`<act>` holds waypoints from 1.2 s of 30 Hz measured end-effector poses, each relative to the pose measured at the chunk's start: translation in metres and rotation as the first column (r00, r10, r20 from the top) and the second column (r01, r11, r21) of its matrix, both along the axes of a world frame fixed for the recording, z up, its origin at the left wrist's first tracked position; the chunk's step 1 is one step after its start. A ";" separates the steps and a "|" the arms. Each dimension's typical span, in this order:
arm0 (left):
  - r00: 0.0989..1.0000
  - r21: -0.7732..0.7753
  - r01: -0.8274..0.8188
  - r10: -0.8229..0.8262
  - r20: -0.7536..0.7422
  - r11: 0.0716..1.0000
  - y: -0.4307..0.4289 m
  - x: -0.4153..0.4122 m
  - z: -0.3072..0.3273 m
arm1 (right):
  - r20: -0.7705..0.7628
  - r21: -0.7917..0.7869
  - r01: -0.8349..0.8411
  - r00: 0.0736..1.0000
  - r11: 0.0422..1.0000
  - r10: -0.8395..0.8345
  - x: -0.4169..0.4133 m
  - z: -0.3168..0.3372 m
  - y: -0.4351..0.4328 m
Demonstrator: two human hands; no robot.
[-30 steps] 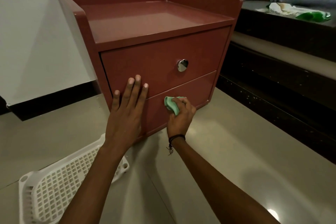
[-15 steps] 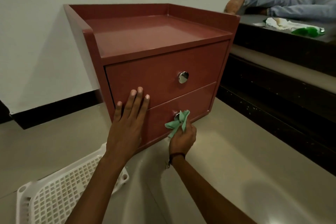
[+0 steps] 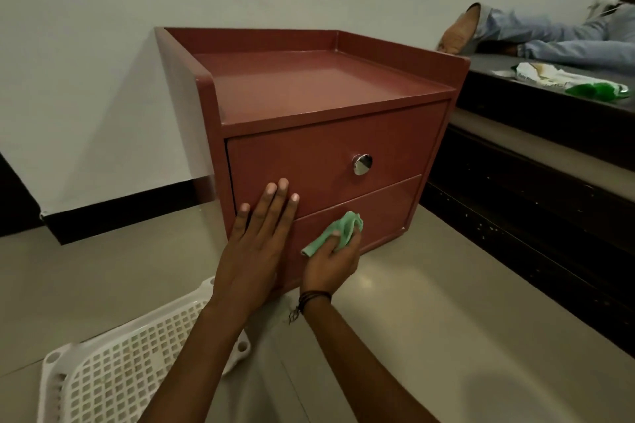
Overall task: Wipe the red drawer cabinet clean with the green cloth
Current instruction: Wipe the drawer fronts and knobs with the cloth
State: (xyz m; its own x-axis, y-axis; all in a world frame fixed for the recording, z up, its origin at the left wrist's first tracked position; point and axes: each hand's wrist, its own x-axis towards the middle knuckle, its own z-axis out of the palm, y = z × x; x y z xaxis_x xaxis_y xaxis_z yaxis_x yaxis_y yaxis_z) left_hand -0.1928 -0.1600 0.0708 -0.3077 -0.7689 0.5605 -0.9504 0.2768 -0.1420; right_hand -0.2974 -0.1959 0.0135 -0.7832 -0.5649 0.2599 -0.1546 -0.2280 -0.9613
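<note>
The red drawer cabinet (image 3: 319, 103) stands on the floor against the white wall, with two drawers and a raised rim round its top. A chrome knob (image 3: 361, 164) shows on the upper drawer; the lower drawer's knob is hidden behind the cloth. My left hand (image 3: 256, 244) lies flat, fingers spread, across the seam between the two drawers at the front left. My right hand (image 3: 331, 259) grips the bunched green cloth (image 3: 338, 233) and presses it against the lower drawer front.
A white plastic lattice tray (image 3: 120, 367) lies on the floor at the lower left, under my left forearm. Dark steps (image 3: 536, 165) rise on the right. On the upper step lie a person's legs (image 3: 536, 34) and a white-and-green wrapper (image 3: 567, 81).
The view has tilted upward, so the cabinet sits lower in frame. My right hand has shifted the cloth on the lower drawer, now covering the knob. My left hand stays flat on the front.
</note>
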 end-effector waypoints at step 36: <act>0.999 0.024 0.049 -0.048 -0.017 0.999 0.001 -0.001 0.001 | -0.307 0.097 -0.378 0.868 0.921 0.389 0.007 -0.002 0.031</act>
